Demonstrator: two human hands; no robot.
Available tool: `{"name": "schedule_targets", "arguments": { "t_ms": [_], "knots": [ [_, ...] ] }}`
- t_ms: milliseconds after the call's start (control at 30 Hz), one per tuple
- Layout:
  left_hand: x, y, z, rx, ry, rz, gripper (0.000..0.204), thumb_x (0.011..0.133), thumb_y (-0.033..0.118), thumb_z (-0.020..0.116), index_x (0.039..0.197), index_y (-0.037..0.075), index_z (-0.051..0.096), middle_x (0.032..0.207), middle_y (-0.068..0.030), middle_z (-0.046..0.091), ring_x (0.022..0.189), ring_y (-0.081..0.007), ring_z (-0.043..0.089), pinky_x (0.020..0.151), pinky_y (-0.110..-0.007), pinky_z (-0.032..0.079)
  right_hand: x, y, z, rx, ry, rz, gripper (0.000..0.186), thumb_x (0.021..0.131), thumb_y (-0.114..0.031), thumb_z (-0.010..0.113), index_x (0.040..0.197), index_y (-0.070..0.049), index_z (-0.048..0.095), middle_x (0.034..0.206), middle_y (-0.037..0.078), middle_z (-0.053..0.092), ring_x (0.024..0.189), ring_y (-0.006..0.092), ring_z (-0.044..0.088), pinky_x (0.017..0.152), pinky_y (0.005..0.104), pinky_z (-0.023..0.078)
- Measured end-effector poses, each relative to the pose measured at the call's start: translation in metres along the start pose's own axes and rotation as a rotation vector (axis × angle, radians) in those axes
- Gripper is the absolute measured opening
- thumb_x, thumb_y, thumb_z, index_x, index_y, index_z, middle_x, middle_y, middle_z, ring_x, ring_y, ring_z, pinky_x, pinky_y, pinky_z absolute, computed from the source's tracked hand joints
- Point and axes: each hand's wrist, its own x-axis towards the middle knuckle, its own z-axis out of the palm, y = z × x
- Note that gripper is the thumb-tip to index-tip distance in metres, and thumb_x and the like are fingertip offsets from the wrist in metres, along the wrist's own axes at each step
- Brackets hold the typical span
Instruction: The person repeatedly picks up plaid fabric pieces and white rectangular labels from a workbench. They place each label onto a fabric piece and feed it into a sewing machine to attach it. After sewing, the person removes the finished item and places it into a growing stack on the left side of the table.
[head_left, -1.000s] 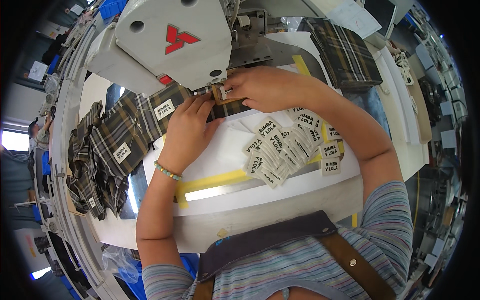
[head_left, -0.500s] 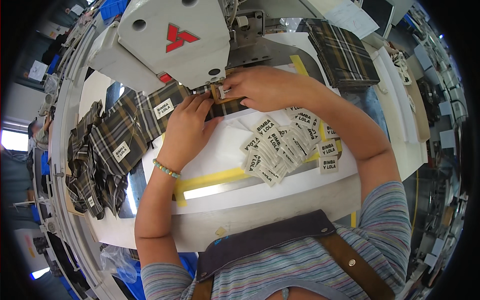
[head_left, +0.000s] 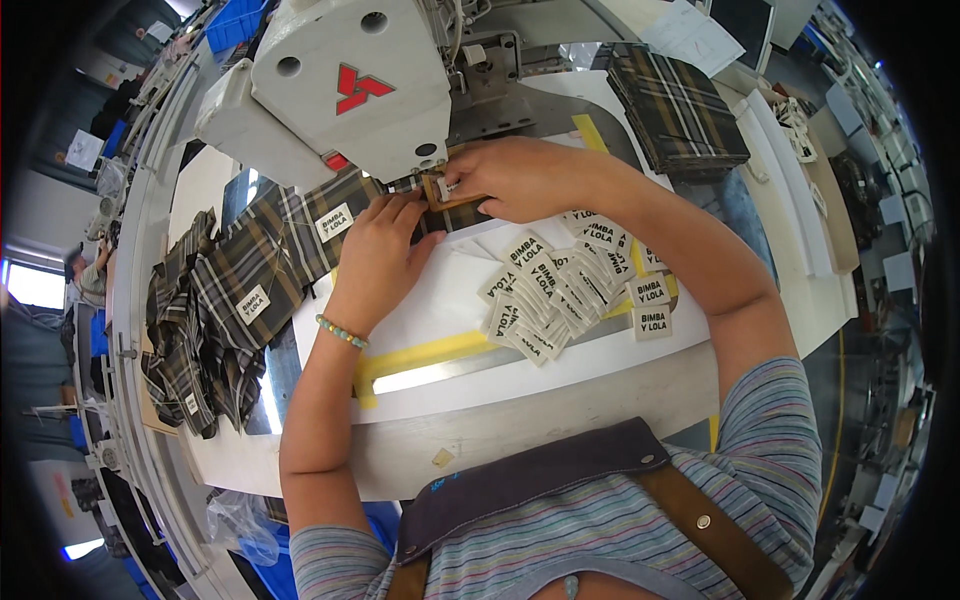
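Note:
Plaid fabric pieces (head_left: 255, 235) in brown, black and white stretch from the left to beneath the sewing machine head (head_left: 345, 85). My left hand (head_left: 385, 250) lies on the plaid beside the machine, its fingers stretched out flat and the thumb apart. Under the machine head sits a small tan rectangular frame (head_left: 432, 197) with a white label (head_left: 446, 186) inside it. My right hand (head_left: 525, 178) reaches over that frame, its closed fingertips on the label and its thumb by the frame's near edge. The needle area is partly hidden by the machine head.
Many loose white printed labels (head_left: 565, 295) lie heaped on the white sheet before me. Folded plaid pieces (head_left: 680, 110) are stacked at the back right. Labelled plaid pieces (head_left: 205, 330) hang bunched over the table's left side. Yellow tape (head_left: 425, 360) marks the work surface.
The whole view has shifted slightly. Both hands keep their places at the fabric and the frame, and nothing has visibly been taken up or let go.

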Motion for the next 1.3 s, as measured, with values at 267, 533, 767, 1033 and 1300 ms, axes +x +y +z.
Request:
{"name": "schedule_targets", "arguments": {
  "t_ms": [267,533,767,1033,1300],
  "knots": [
    [0.001,-0.003,0.000,-0.033,-0.010,-0.004,0.035,0.094,0.018,0.079,0.121,-0.003,0.071,0.131,-0.0167,0.073,0.121,-0.0381,0.066,0.103,-0.046,0.055,0.001,0.003,-0.003,0.041,0.006,0.004,0.035,0.088,-0.006,0.069,0.122,-0.003,0.078,0.138,0.014,0.067,0.130,0.0331,0.063,0.111,0.0439,0.052],
    [-0.001,-0.005,-0.002,-0.062,-0.011,0.003,0.034,0.094,0.015,0.078,0.121,-0.003,0.071,0.132,-0.0168,0.072,0.122,-0.0386,0.066,0.105,-0.046,0.054,0.003,-0.001,-0.007,0.035,-0.029,0.027,0.037,0.089,-0.005,0.066,0.123,-0.003,0.078,0.138,0.014,0.067,0.129,0.0330,0.064,0.111,0.0428,0.052],
    [-0.001,-0.008,-0.006,-0.088,-0.035,0.035,0.034,0.094,0.015,0.078,0.121,-0.003,0.071,0.130,-0.0169,0.072,0.121,-0.0371,0.066,0.103,-0.045,0.055,0.001,0.002,0.000,0.042,0.028,0.018,0.037,0.089,-0.006,0.065,0.124,-0.003,0.078,0.138,0.014,0.067,0.128,0.0325,0.064,0.111,0.0422,0.052],
    [-0.003,-0.012,-0.011,-0.129,-0.092,0.055,0.036,0.095,0.006,0.073,0.129,-0.004,0.067,0.137,-0.0195,0.069,0.126,-0.0405,0.062,0.108,-0.047,0.052,0.002,0.009,0.005,0.052,0.113,-0.054,0.034,0.087,-0.010,0.065,0.116,-0.003,0.081,0.125,0.013,0.072,0.117,0.0344,0.069,0.100,0.0445,0.057],
    [0.002,-0.012,-0.016,-0.134,-0.133,0.048,0.038,0.097,0.008,0.072,0.133,-0.002,0.066,0.140,-0.0202,0.068,0.131,-0.0411,0.061,0.111,-0.047,0.051,-0.001,0.022,0.015,0.050,0.205,-0.111,0.033,0.088,-0.010,0.064,0.116,-0.005,0.081,0.126,0.013,0.071,0.116,0.0343,0.068,0.101,0.0443,0.056]
  ]
}}
